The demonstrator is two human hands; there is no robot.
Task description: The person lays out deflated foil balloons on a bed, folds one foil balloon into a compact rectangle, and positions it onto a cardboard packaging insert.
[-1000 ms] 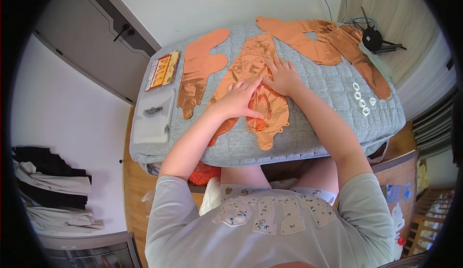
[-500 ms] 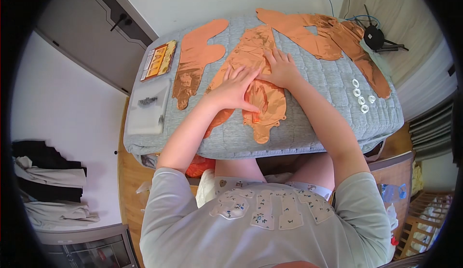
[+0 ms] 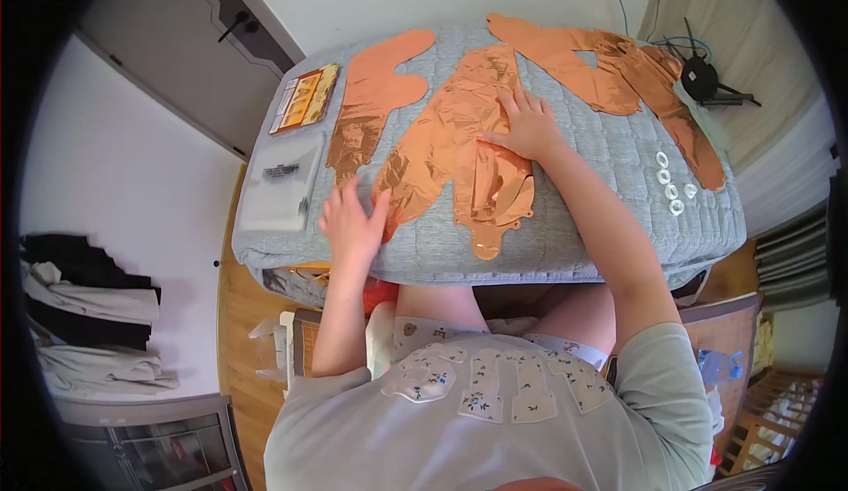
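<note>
A flat copper-coloured foil balloon (image 3: 450,120) lies creased on the grey quilted bed cover (image 3: 565,226). My right hand (image 3: 527,125) rests on its right side with the fingers spread. Near the lower left edge of that balloon is my left hand (image 3: 353,219), its fingers apart and nothing held. Just beyond its fingertips ends a second foil balloon (image 3: 367,98). Two more overlapping foil shapes lie at the back right, one (image 3: 565,63) wide and one (image 3: 680,124) long.
A printed packet (image 3: 305,98) and a clear plastic bag (image 3: 283,182) lie on the left. Several white rings (image 3: 669,192) sit at the right. A black router (image 3: 700,79) with cables stands at the back right. Clothes (image 3: 88,314) are at the far left.
My left hand has moved off the middle balloon, to the left and towards me, uncovering its centre. My right hand stays on the balloon.
</note>
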